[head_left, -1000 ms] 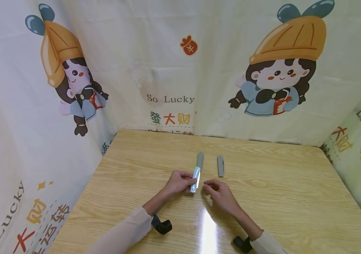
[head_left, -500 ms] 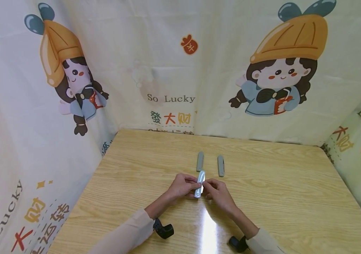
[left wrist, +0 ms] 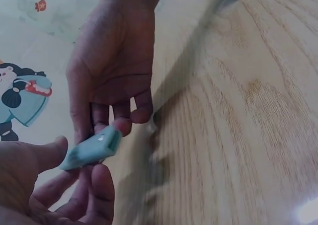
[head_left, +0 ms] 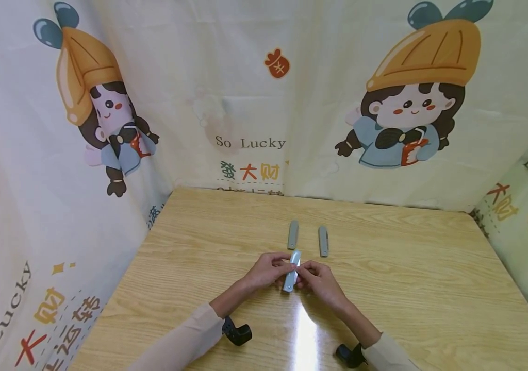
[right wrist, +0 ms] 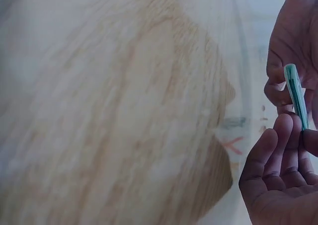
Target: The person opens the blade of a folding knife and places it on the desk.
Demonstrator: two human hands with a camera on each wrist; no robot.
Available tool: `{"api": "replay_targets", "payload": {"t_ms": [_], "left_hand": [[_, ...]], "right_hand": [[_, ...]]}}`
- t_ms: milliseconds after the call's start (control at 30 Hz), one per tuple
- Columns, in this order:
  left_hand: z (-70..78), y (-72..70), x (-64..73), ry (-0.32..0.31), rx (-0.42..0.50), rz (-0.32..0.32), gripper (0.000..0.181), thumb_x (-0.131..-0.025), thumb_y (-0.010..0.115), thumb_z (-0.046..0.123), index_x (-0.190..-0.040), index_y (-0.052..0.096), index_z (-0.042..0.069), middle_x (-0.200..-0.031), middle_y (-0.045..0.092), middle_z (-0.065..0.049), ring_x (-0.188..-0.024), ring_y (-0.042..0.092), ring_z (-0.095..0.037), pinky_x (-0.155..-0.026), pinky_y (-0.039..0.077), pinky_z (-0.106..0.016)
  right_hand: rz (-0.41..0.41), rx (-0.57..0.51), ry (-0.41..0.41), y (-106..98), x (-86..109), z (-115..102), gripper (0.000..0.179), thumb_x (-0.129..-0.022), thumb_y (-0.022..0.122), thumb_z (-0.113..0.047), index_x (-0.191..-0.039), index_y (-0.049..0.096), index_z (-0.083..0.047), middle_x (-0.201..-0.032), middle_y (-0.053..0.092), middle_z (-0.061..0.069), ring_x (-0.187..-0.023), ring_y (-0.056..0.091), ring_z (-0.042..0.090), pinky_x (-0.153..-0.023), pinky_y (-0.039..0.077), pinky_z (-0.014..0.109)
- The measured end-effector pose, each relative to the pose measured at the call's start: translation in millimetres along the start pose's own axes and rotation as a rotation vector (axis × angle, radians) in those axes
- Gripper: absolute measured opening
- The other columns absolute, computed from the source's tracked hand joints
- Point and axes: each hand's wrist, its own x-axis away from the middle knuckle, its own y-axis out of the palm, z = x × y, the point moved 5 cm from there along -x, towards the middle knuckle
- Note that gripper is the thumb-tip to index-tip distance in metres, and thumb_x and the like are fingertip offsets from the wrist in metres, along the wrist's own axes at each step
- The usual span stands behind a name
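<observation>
A light blue folding knife (head_left: 288,283) is held up over the table between both hands. My left hand (head_left: 264,271) grips its handle from the left, thumb across the near face. From the other side, the thumb and fingertips of my right hand (head_left: 323,284) pinch the knife at its right edge, where a bright sliver of blade shows beside the handle. In the left wrist view, the rivet end of the knife (left wrist: 92,149) points toward the table. The right wrist view shows the slot along the handle (right wrist: 295,93); fingers hide much of the blade.
Two grey folding knives lie on the wooden table (head_left: 408,278) just beyond the hands, the left one (head_left: 293,235) and the right one (head_left: 323,241). Printed cloth (head_left: 310,154) hangs behind the table and along its sides.
My left hand has brought the blue knife right and slightly nearer me, uncovering the left grey knife. My right hand, apart from it at first, has come in and pinched its blade side.
</observation>
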Motion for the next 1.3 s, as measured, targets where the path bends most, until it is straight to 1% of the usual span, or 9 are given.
{"api": "replay_targets", "payload": {"t_ms": [67,167,267,433,567,867,1167,1300], "left_hand": [[0.2,-0.5,-0.6,0.025,-0.003,0.007,0.034,-0.1,0.068,0.01,-0.128,0.063,-0.009,-0.094,0.073,-0.014,-0.067,0.064,-0.013,-0.055,0.053,-0.025],[0.0,-1.2,-0.1,0.047,-0.009,0.032,0.032,-0.099,0.068,0.009,-0.125,0.064,-0.01,-0.09,0.071,-0.011,-0.066,0.063,-0.012,-0.055,0.054,-0.027],[-0.7,-0.4,0.9,0.05,0.005,0.049,0.03,-0.098,0.069,0.009,-0.122,0.065,-0.01,-0.088,0.07,-0.009,-0.065,0.063,-0.012,-0.055,0.055,-0.028],[0.0,2.3,2.6,0.057,0.03,0.059,0.028,-0.098,0.068,0.006,-0.119,0.065,-0.013,-0.087,0.071,-0.01,-0.064,0.063,-0.012,-0.054,0.056,-0.029],[2.1,3.6,3.2,0.04,0.048,0.063,0.028,-0.097,0.068,0.005,-0.118,0.065,-0.013,-0.089,0.072,-0.013,-0.066,0.064,-0.012,-0.054,0.056,-0.027],[2.7,4.6,3.8,-0.002,0.078,0.081,0.026,-0.097,0.068,0.005,-0.116,0.067,-0.011,-0.092,0.072,-0.012,-0.071,0.066,-0.016,-0.054,0.056,-0.028],[2.9,3.9,3.3,-0.004,0.079,0.081,0.027,-0.098,0.067,0.006,-0.117,0.066,-0.012,-0.095,0.072,-0.014,-0.076,0.068,-0.02,-0.056,0.059,-0.032],[2.8,2.3,3.7,-0.007,0.073,0.076,0.027,-0.098,0.067,0.006,-0.117,0.066,-0.012,-0.095,0.072,-0.014,-0.077,0.068,-0.02,-0.057,0.059,-0.034]], "right_hand": [[-0.017,-0.003,-0.005,0.7,-0.4,-0.2,0.027,-0.106,0.057,-0.016,-0.107,0.062,0.011,-0.086,0.069,0.008,-0.075,0.066,0.019,-0.061,0.051,0.026],[-0.028,-0.008,-0.012,1.2,-0.5,-1.0,0.027,-0.106,0.057,-0.016,-0.106,0.062,0.011,-0.086,0.068,0.008,-0.076,0.065,0.019,-0.063,0.052,0.026],[-0.029,-0.005,-0.014,1.1,0.3,-1.6,0.026,-0.106,0.058,-0.014,-0.105,0.063,0.011,-0.085,0.067,0.008,-0.076,0.065,0.02,-0.065,0.054,0.026],[-0.027,0.005,-0.013,0.6,2.4,-1.3,0.025,-0.105,0.057,-0.014,-0.103,0.063,0.01,-0.084,0.067,0.009,-0.076,0.066,0.021,-0.064,0.054,0.027],[-0.014,0.002,-0.013,0.1,3.3,-3.1,0.024,-0.105,0.058,-0.014,-0.103,0.063,0.01,-0.083,0.067,0.01,-0.075,0.065,0.021,-0.064,0.054,0.027],[-0.001,0.007,-0.022,-0.4,4.6,-4.5,0.023,-0.104,0.058,-0.012,-0.102,0.063,0.01,-0.082,0.066,0.008,-0.074,0.065,0.019,-0.067,0.056,0.029],[0.022,-0.011,-0.002,-1.3,4.0,-1.1,0.022,-0.104,0.059,-0.012,-0.102,0.064,0.009,-0.082,0.067,0.009,-0.075,0.064,0.021,-0.067,0.055,0.028],[0.02,-0.008,-0.011,-1.9,5.0,-1.6,0.023,-0.104,0.058,-0.013,-0.101,0.064,0.009,-0.081,0.067,0.009,-0.073,0.064,0.021,-0.064,0.054,0.029]]}}
